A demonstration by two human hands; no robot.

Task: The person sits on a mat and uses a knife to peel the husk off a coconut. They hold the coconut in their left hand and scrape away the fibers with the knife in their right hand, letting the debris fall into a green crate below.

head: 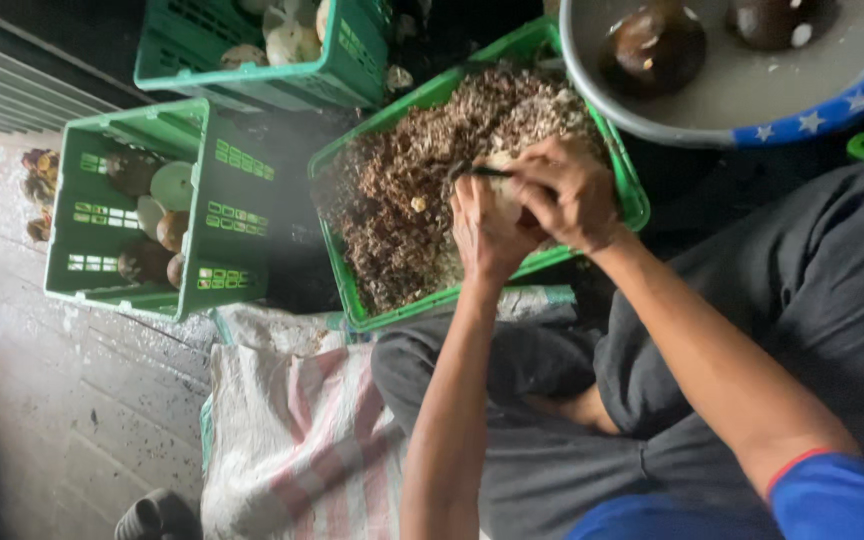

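left hand (484, 232) cups pale fruit (505, 200) | right hand (564, 190) grips knife (484, 172), seemingly against fruit

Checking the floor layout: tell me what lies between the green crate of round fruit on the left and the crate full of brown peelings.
In the head view, only a dark, shadowed strip of floor separates the fruit crate from the peelings crate; nothing stands there.

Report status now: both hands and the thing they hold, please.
Left hand cups a small pale round fruit. Right hand holds a dark knife on it. Green plastic crate of peelings beneath.
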